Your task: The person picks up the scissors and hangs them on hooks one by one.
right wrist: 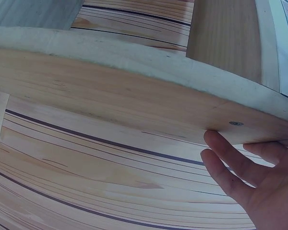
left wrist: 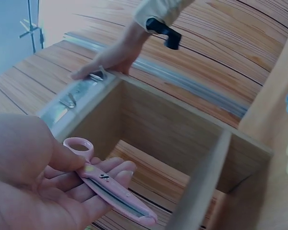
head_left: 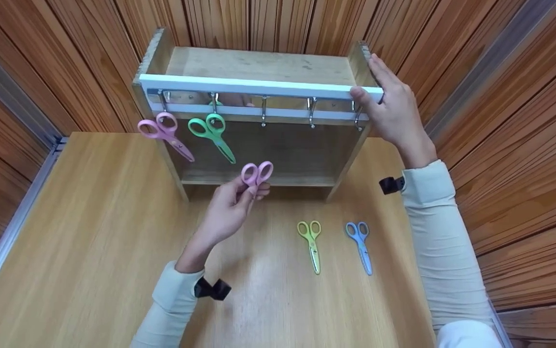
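My left hand [head_left: 227, 212] pinches a pair of pink scissors [head_left: 257, 172] below the wooden shelf's hook rail, thumb over the pivot area and fingers underneath. In the left wrist view these scissors [left wrist: 116, 189] lie across the fingers, their closed blades facing away from the palm. My right hand [head_left: 396, 108] holds the upper right corner of the wooden shelf [head_left: 258, 65]; the thumb is on the white hook rail [head_left: 283, 87] and the fingers are along the outer side panel. Another pink pair of scissors [head_left: 169, 130] hangs on the leftmost hook, with green scissors [head_left: 212, 133] on the second.
Yellow-green scissors [head_left: 314, 246] and blue scissors [head_left: 361, 246] lie side by side on the wooden table [head_left: 89, 241], in front of the shelf. Bare metal hooks [head_left: 264, 111] line the middle and right of the rail. Wood-plank walls [head_left: 539, 169] stand behind and beside the table.
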A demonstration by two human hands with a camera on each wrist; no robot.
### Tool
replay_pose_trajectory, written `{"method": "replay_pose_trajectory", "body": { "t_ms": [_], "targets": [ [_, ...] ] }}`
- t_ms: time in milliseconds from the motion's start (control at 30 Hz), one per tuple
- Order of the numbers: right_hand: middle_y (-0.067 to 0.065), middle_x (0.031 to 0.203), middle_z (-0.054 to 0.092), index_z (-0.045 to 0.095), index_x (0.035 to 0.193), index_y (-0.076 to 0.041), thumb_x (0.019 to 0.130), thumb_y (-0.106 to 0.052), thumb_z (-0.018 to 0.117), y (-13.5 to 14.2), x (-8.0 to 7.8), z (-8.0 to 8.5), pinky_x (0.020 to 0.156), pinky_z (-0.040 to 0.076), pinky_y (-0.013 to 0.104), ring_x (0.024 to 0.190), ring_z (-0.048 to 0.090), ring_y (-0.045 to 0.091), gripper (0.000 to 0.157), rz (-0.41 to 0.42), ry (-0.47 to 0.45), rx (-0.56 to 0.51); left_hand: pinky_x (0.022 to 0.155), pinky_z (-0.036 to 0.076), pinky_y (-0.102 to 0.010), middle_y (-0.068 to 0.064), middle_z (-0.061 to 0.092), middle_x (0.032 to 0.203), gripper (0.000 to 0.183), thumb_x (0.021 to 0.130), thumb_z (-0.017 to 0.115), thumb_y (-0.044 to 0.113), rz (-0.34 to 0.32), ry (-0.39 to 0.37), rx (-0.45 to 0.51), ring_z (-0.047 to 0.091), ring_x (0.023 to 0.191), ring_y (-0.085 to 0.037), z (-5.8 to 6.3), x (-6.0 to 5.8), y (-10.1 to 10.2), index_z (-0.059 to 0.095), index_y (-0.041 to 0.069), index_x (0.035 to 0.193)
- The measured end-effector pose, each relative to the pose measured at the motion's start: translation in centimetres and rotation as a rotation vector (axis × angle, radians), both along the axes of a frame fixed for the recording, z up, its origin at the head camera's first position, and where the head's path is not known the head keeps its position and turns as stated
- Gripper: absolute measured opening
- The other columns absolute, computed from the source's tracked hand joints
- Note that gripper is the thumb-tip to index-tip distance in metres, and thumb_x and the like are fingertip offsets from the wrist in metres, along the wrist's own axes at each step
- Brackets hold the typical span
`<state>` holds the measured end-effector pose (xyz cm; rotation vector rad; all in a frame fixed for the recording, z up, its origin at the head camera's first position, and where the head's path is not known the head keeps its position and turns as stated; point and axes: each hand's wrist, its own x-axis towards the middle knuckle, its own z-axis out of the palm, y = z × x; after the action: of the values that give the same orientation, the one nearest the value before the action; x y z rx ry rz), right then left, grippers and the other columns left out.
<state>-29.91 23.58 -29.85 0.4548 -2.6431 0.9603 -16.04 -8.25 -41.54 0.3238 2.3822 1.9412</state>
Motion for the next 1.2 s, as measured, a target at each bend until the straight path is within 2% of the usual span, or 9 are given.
{"method": "replay_pose_trajectory", "body": {
  "t_ms": [267, 500, 667, 733, 867, 1033, 1200],
  "targets": [
    [-0.006, 0.176, 0.023, 0.031, 0.166, -0.024, 0.09, -0.085, 0.052, 0.0, 0.0, 0.0, 0.135, 0.023, 0.051, 0.164, 0.024, 0.023, 0.1, 0.032, 0.021, -0.016, 0.104, 0.06, -0.036, -0.02, 0.074, 0.128, 0.032, 0.11, 0.051, 0.008, 0.0, 0.042, 0.026, 0.074, 0.118, -0.029, 2.2, -0.8, -1.0, 0.06, -0.003, 0.139],
    [-0.014, 0.175, 0.022, 0.031, 0.166, -0.028, 0.09, -0.084, 0.051, -0.3, -0.1, 0.0, 0.135, 0.021, 0.049, 0.165, 0.022, 0.017, 0.096, 0.021, -0.008, -0.02, 0.1, 0.061, -0.03, -0.014, 0.075, 0.128, 0.03, 0.11, 0.052, 0.01, 0.007, 0.063, 0.027, 0.074, 0.118, -0.024, 3.8, -1.2, -1.5, 0.061, 0.003, 0.138],
    [-0.017, 0.174, 0.021, 0.031, 0.166, -0.03, 0.091, -0.083, 0.052, 0.0, 0.0, 0.0, 0.135, 0.021, 0.048, 0.165, 0.022, 0.015, 0.094, 0.007, -0.018, -0.033, 0.095, 0.062, -0.027, -0.012, 0.075, 0.129, 0.031, 0.111, 0.051, 0.012, -0.04, 0.039, 0.086, 0.073, 0.12, -0.023, 4.8, -2.0, -0.9, 0.059, 0.004, 0.14],
    [-0.019, 0.174, 0.021, 0.03, 0.166, -0.031, 0.091, -0.082, 0.052, 0.0, 0.0, 0.0, 0.135, 0.021, 0.047, 0.165, 0.021, 0.014, 0.093, 0.0, -0.023, -0.032, 0.102, 0.061, -0.03, -0.014, 0.075, 0.13, 0.032, 0.111, 0.049, 0.011, -0.054, 0.033, 0.118, 0.073, 0.122, -0.024, 4.9, -2.4, -0.7, 0.059, 0.003, 0.14],
    [-0.022, 0.173, 0.02, 0.029, 0.166, -0.033, 0.092, -0.083, 0.051, 0.0, 0.0, 0.0, 0.135, 0.02, 0.047, 0.165, 0.02, 0.013, 0.092, -0.009, -0.035, -0.021, 0.11, 0.057, -0.04, -0.014, 0.075, 0.13, 0.031, 0.112, 0.048, 0.011, -0.039, 0.02, 0.166, 0.073, 0.122, -0.024, 5.1, -2.9, -0.4, 0.059, 0.004, 0.14],
    [-0.022, 0.173, 0.019, 0.029, 0.166, -0.033, 0.091, -0.083, 0.051, 0.0, 0.0, 0.1, 0.136, 0.019, 0.046, 0.165, 0.02, 0.012, 0.092, -0.005, -0.033, -0.022, 0.113, 0.055, -0.043, -0.015, 0.074, 0.131, 0.032, 0.112, 0.047, 0.011, -0.024, 0.001, 0.194, 0.073, 0.124, -0.025, 4.8, -3.7, -0.4, 0.059, 0.003, 0.14],
    [-0.015, 0.175, 0.022, 0.031, 0.166, -0.028, 0.091, -0.084, 0.051, 0.0, -0.1, 0.2, 0.136, 0.019, 0.046, 0.165, 0.022, 0.015, 0.097, 0.011, -0.01, -0.019, 0.115, 0.053, -0.046, -0.021, 0.072, 0.134, 0.034, 0.112, 0.046, 0.009, -0.012, -0.004, 0.211, 0.07, 0.128, -0.032, 4.1, -4.5, -0.3, 0.057, 0.0, 0.143]
  ]
}}
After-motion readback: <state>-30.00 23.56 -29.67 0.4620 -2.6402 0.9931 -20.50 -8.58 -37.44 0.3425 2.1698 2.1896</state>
